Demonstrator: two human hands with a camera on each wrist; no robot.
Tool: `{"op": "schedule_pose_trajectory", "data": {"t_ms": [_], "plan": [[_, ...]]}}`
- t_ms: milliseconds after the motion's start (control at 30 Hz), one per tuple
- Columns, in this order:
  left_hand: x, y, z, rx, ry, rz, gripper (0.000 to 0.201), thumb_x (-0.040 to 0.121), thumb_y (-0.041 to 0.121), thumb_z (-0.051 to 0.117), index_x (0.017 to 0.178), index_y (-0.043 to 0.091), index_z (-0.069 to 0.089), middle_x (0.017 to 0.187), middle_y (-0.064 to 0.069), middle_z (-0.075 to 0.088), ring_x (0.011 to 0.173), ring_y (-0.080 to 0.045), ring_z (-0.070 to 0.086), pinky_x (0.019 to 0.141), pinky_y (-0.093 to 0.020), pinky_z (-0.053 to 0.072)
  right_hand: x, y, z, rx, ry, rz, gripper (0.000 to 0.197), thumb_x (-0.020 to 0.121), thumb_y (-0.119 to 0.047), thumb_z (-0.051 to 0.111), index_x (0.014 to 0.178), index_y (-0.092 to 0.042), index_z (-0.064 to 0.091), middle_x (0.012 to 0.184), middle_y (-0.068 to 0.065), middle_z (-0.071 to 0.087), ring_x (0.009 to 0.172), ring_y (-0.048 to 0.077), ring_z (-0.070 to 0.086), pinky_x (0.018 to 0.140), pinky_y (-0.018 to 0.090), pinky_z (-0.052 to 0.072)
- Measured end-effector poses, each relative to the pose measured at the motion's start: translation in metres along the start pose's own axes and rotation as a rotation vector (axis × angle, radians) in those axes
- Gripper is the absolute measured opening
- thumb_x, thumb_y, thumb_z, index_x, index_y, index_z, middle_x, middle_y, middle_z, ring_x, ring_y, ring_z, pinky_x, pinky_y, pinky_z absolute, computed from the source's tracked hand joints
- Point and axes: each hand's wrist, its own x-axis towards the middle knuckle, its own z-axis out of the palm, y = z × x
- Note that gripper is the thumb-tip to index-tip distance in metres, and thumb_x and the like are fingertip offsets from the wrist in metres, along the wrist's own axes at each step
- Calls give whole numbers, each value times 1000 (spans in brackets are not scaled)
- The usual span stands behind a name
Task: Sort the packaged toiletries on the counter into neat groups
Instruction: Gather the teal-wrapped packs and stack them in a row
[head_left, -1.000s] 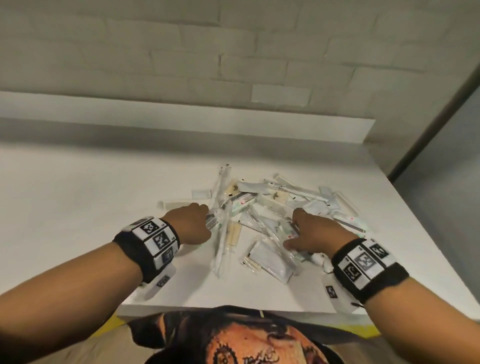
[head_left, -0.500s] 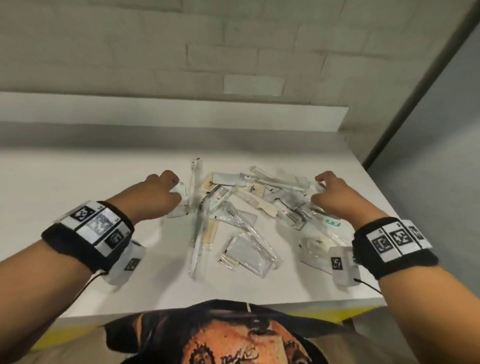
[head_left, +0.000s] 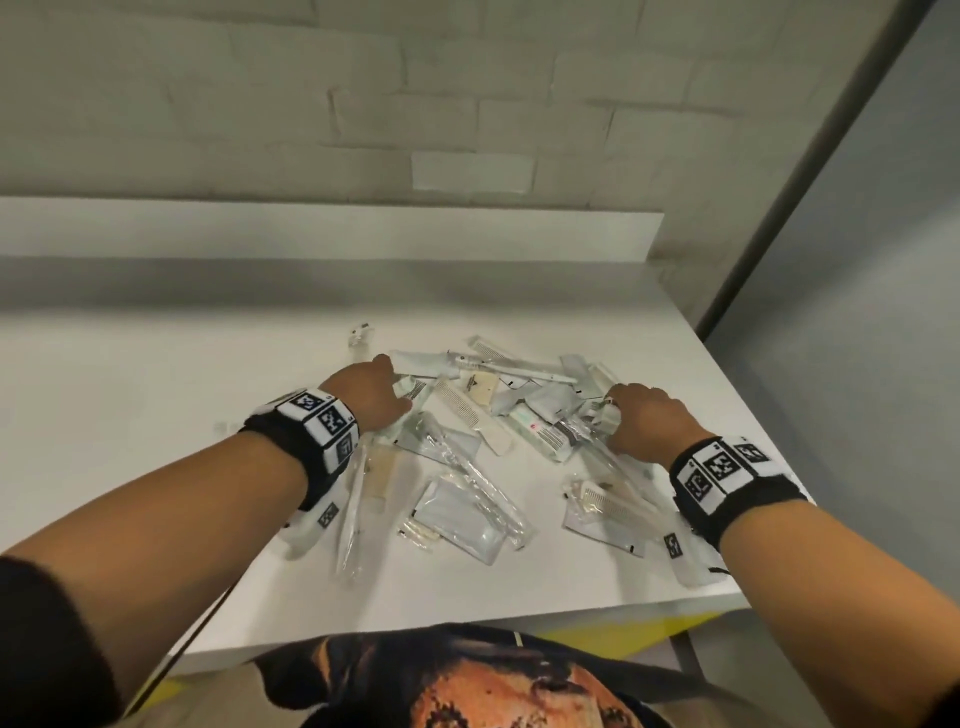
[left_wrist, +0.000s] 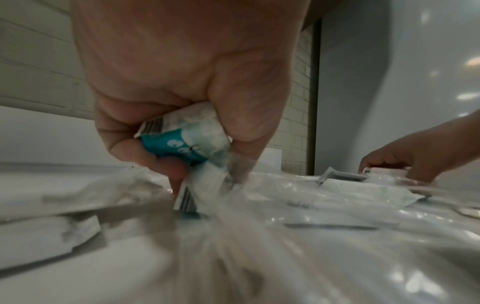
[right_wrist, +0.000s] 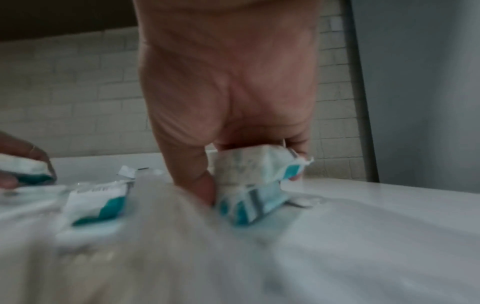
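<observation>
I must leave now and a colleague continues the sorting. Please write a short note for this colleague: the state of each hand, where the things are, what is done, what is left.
Left hand: grips a white-and-teal sachet at the left edge of the pile.
Right hand: grips a similar white-and-teal sachet at the right edge.
Things: the packaged toiletries lie mixed in the middle of the white counter: wrapped combs, a wrapped toothbrush, clear flat packets, more sachets.
Done: no separate group is visible yet.
Left: put the two sachets together, then sort the other packages by kind.

Teal-and-white sachets (left_wrist: 182, 139), white counter (head_left: 156, 395)
</observation>
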Motion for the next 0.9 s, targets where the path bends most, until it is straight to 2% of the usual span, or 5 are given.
{"op": "schedule_pose_trajectory", "data": {"t_ms": [233, 367, 600, 767, 900], "plan": [[-3, 8, 8, 184, 42, 7, 71, 76, 60, 64, 124, 12, 45, 112, -7, 61, 95, -24, 59, 74, -32, 48, -15, 1, -37, 283, 242, 64, 55, 78, -33, 68, 123, -8, 47, 115, 11, 54, 102, 30, 56, 78, 35, 48], [-5, 14, 5, 184, 111, 20, 59, 80, 52, 61, 123, 14, 48, 115, -9, 62, 101, -27, 58, 78, -33, 49, -35, -39, -44, 503, -60, -203, 41, 81, -24, 67, 115, -19, 45, 92, -3, 57, 75, 10, 57, 55, 23, 44], [-13, 3, -13, -44, 275, 57, 64, 85, 49, 60, 135, 12, 43, 131, -14, 55, 116, -33, 53, 96, -40, 45, -26, -49, -34, 353, -68, -121, 53, 81, -29, 63, 127, -15, 42, 100, 2, 56, 91, 22, 57, 72, 32, 50], [-25, -36, -25, -160, 319, -116, 67, 88, 47, 58, 140, 9, 38, 136, -17, 49, 121, -34, 51, 99, -39, 41, -26, -56, -28, 332, 37, -189, 49, 81, -32, 62, 122, -16, 42, 92, 1, 57, 81, 20, 56, 58, 29, 42], [-36, -77, -27, -239, 308, -239, 67, 90, 42, 57, 140, 4, 36, 137, -20, 49, 122, -35, 50, 97, -39, 40, -21, -71, -19, 328, -1, -247, 52, 80, -34, 63, 126, -19, 42, 96, -1, 61, 84, 18, 59, 65, 31, 50]]}}
